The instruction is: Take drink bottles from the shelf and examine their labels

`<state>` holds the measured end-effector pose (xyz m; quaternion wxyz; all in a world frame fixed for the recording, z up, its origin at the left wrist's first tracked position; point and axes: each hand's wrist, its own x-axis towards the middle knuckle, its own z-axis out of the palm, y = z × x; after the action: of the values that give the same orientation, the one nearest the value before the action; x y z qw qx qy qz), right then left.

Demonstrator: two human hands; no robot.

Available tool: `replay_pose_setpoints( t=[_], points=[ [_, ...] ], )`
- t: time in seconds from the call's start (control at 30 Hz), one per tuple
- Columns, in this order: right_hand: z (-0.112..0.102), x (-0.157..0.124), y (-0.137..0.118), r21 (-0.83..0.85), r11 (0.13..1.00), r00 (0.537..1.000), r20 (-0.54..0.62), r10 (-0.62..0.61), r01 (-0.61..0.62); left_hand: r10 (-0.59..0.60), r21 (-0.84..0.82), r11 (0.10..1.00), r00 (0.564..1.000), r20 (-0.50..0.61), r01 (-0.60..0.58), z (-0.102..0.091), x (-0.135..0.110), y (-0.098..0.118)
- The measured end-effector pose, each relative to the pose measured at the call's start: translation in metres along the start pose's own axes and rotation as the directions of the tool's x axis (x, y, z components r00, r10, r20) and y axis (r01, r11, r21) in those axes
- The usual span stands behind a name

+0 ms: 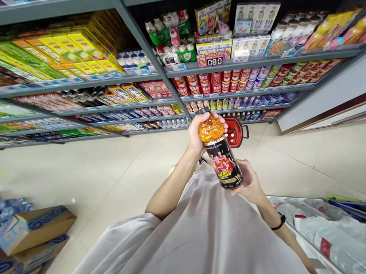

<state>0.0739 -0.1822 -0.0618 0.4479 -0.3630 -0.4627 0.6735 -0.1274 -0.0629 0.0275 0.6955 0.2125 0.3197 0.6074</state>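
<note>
Between my two hands is a drink bottle (222, 161) with amber liquid, a dark cap and a black label showing figures in red. It is tilted, its cap end pointing away toward the shelves. My left hand (196, 134) is wrapped around the upper part, just below the cap. At the base, my right hand (248, 180) is closed on the bottom end from the right side. Just beyond the bottle, a red shopping basket (238, 136) with a black handle stands on the floor, partly hidden by the bottle and my fingers. Some bottles with pale caps show inside it.
Store shelves (171, 73) full of drink cartons, cans and bottles run across the front. Cardboard boxes (44, 224) are stacked at the lower left near wrapped bottles. At the lower right stands a bin of large clear bottles (335, 235). A pale panel (326, 90) borders the right.
</note>
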Motion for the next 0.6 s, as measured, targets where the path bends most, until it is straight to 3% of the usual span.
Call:
replay_pose_setpoints(
  t=[0.6],
  points=[
    [-0.006, -0.010, 0.004, 0.069, 0.998, 0.999, -0.053, -0.009, 0.013, 0.000, 0.110, 0.994, 1.000, -0.016, 0.002, 0.019, -0.006, -0.007]
  ],
)
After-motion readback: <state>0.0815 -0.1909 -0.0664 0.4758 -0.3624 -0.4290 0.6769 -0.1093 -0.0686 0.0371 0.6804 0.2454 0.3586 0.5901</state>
